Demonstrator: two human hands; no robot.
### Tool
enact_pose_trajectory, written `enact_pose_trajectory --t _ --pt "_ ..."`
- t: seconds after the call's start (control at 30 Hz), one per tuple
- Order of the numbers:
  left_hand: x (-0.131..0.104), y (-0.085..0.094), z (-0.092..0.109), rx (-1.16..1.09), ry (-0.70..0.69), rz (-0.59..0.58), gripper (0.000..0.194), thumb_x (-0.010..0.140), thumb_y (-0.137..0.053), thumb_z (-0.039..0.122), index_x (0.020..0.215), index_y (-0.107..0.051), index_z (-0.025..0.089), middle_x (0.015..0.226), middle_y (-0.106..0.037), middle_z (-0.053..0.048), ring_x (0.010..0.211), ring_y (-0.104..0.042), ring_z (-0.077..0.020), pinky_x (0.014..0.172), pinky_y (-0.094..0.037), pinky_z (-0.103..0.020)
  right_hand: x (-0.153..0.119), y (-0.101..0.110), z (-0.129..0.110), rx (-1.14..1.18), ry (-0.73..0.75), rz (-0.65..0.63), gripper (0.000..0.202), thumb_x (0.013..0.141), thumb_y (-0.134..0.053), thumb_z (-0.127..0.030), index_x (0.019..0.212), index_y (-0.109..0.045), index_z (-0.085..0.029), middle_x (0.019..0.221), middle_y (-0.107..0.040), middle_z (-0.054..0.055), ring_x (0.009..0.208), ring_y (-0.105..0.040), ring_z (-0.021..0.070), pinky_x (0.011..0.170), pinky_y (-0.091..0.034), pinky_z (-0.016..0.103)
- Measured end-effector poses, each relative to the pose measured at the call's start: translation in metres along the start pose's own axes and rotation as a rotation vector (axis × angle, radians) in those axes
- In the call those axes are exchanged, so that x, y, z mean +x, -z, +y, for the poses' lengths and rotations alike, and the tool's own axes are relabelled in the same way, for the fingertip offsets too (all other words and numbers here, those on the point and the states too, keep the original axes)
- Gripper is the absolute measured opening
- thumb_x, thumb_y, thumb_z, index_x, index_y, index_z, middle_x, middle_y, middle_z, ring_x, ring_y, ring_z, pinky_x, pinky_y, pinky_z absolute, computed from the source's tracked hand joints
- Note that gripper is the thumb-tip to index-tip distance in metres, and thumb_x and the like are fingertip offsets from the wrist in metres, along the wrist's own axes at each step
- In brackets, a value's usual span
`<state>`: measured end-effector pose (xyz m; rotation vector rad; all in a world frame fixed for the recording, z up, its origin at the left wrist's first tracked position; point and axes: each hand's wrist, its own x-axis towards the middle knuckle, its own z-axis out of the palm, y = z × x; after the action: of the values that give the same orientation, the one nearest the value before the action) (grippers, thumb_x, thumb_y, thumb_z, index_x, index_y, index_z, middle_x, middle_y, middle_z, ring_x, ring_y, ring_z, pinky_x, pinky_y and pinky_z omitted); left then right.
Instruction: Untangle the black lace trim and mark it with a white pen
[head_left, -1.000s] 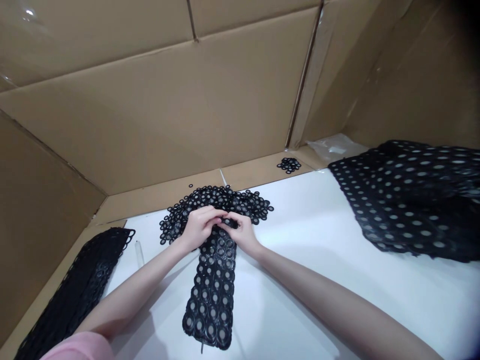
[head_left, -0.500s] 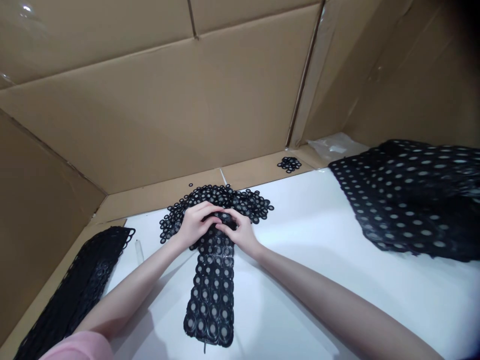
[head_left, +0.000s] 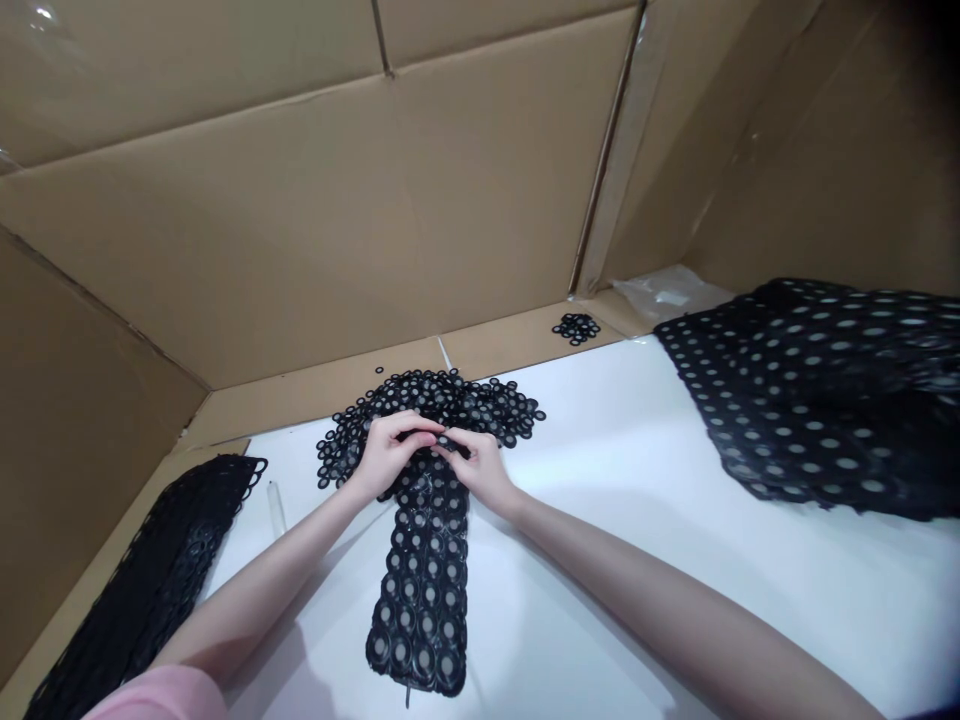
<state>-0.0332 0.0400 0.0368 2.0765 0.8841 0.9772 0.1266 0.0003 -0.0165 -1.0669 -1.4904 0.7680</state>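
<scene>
A long strip of moulded black rubber sheet (head_left: 429,570), marked with rows of rings around pale round centres, lies on the white tabletop with its near end toward me. At its far end my left hand (head_left: 388,455) is closed, thumb and fingers pinching the sheet's edge. My right hand (head_left: 486,470) pinches the same edge close beside it, fingertips almost touching the left ones. The exact bit between the fingertips is partly hidden. Just beyond both hands spreads a heap of loose black rubber rings (head_left: 420,388).
Stacked black ring sheets (head_left: 142,580) lie at the left, beside a slim whitish stick (head_left: 276,508). A large dotted black rubber sheet (head_left: 810,410) is heaped at the right. A small ring pile (head_left: 576,328) and clear plastic bag (head_left: 671,290) lie by the cardboard wall (head_left: 337,240).
My fingertips have shifted slightly and drawn closer together at the sheet's far end, the right fingers lower than before. The strip and heap stay in place.
</scene>
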Motion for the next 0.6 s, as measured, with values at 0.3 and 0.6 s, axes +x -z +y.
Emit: enact_pose_trajectory --t 0.3,0.6 --pt "0.0006 -0.0085 -0.0033 -0.135 0.156 0.082 0.013 0.081 -0.062 0.020 0.074 -0.072 0.015 0.076 -0.071 -0.004 0.072 -0.065 -0.0163 0.069 -0.051 -0.026 -0.0004 0.0003 -0.0030 -0.049 0.029 -0.020 0.020 0.085 -0.058 -0.030 0.084 -0.074 -0.018 0.073 -0.072 0.002 0.060 -0.061 0.0168 0.058 -0.047 0.026" --pt "0.0002 0.0006 0.0059 0.258 -0.260 -0.042 0.016 0.090 -0.059 0.027 0.091 -0.072 0.018 0.087 -0.069 -0.006 0.079 -0.064 -0.0159 0.074 -0.051 -0.027 -0.0006 0.0000 -0.0012 -0.044 -0.022 0.006 0.022 0.084 -0.054 -0.031 0.074 -0.068 -0.017 0.061 -0.061 -0.001 0.054 -0.050 0.0128 0.047 -0.035 0.023"
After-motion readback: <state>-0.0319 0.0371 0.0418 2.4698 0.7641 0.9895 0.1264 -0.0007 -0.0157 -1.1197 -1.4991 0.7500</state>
